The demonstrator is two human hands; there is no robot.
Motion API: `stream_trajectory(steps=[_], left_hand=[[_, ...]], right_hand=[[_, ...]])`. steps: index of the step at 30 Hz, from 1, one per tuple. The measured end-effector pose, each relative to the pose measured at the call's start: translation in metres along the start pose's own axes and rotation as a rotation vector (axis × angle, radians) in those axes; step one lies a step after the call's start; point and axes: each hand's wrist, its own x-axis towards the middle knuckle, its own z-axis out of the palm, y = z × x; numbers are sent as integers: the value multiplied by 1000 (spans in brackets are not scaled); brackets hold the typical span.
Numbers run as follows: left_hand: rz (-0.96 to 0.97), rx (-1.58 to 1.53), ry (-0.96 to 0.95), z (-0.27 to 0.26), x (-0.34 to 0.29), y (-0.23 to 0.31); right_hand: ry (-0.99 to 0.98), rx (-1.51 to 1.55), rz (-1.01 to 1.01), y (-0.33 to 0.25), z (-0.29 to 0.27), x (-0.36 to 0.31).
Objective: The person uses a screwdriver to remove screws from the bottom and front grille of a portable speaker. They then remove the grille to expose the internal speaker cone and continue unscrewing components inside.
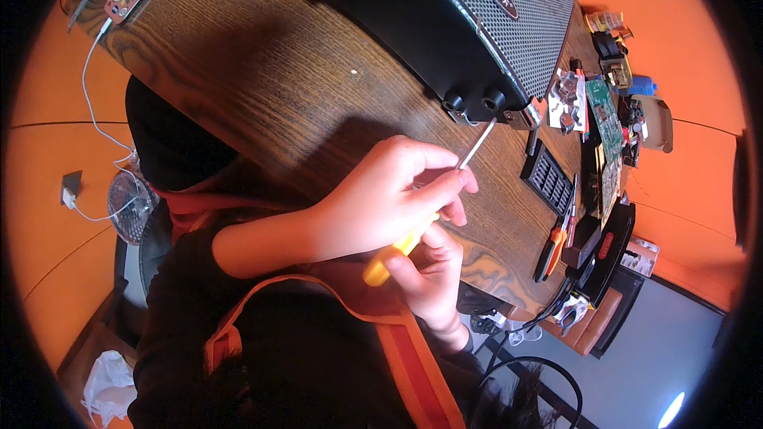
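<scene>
Screwdriver, held two-handed!
Left hand pinched shaft, right hand gripped handle; I wanted steady alignment toward the speaker beyond.

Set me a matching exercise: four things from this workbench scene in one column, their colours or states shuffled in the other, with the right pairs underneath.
Things
1. Screwdriver
2. Speaker
3. Circuit board
4. Plastic bag

Colours or states
A. Green, lying among other parts
B. White and crumpled, at the picture's lower left
C. Yellow handle, gripped by the right hand
D. Black, with a mesh grille

Right pairs: 1-C, 2-D, 3-A, 4-B
</scene>
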Motion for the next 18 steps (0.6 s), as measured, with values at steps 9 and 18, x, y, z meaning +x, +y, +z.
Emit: stream_trajectory(steps=[9,18], left_hand=[[18,126,32,3,9,1],[9,175,58,5,15,2]], right_hand=[[80,-83,-9,6,4,7],[66,-31,-19,7,1,9]])
